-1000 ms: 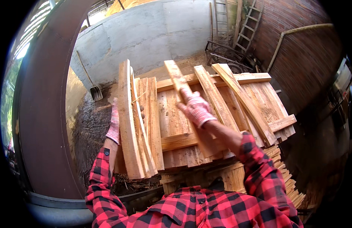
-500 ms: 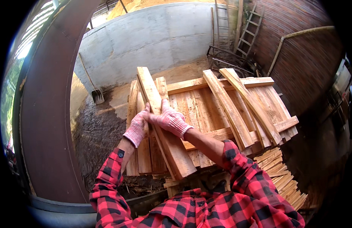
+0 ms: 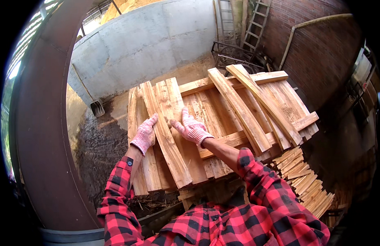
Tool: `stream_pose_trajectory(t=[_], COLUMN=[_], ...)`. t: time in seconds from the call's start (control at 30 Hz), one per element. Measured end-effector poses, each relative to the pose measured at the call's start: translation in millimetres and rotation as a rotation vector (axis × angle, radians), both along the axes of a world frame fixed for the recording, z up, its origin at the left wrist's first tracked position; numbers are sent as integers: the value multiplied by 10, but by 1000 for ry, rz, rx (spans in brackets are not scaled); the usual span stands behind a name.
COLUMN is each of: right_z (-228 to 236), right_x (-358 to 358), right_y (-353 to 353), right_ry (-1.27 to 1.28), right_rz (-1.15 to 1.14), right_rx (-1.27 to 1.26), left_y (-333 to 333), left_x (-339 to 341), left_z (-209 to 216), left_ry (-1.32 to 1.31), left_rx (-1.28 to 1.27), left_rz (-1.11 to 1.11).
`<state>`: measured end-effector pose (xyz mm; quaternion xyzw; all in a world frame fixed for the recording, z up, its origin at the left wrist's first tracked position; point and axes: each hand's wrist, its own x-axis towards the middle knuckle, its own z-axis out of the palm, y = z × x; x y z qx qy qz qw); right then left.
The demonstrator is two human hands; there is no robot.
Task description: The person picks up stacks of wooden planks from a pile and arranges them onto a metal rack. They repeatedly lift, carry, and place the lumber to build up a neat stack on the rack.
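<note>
A narrow wooden plank [image 3: 167, 137] lies lengthwise toward me on top of a stack of boards. My left hand [image 3: 144, 133], in a pink-and-white knit glove, rests against its left edge with the fingers stretched along it; the far side of this hand is hidden. To the plank's right, my gloved right hand [image 3: 192, 129] is open, thumb and forefinger spread, over a wider board [image 3: 190, 158]. Two loose planks, a straight one [image 3: 240, 110] and a slanted one [image 3: 265, 104], lie across the crosspieces on the right.
Short wood strips [image 3: 306, 180] are piled at the lower right. A brown steel column [image 3: 50, 123] stands close on my left. Beyond the stack are a shovel [image 3: 97, 108], a grey wall [image 3: 140, 45], a ladder [image 3: 255, 26] and a dark metal frame [image 3: 239, 55].
My hands, together around a thick piece of wood before, are now apart. The narrow plank lies flat, with a wider board showing beside it. The view has shifted slightly.
</note>
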<state>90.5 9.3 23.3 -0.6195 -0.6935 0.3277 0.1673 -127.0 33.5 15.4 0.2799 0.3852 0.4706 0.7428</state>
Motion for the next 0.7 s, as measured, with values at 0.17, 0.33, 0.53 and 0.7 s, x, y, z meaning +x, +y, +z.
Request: stream_pose_trajectory(t=[0.17,0.33,0.53,0.7], right_z=[303,718,461,446], right_x=[57,983,1850,1688], right_y=[-122,-16,-100,-154], right_ry=[137,66,-357,-432], right_rz=[62,-212,-412,-427], right_rx=[236,42,-2,95], left_y=[74,95,474,-183], left_x=[394,719,-944,-1284], left_z=[160,548,-92,-501], left_ry=[-81,255,1087,545], left_rx=[37,524,399,5], left_rz=[52,-353,292,25])
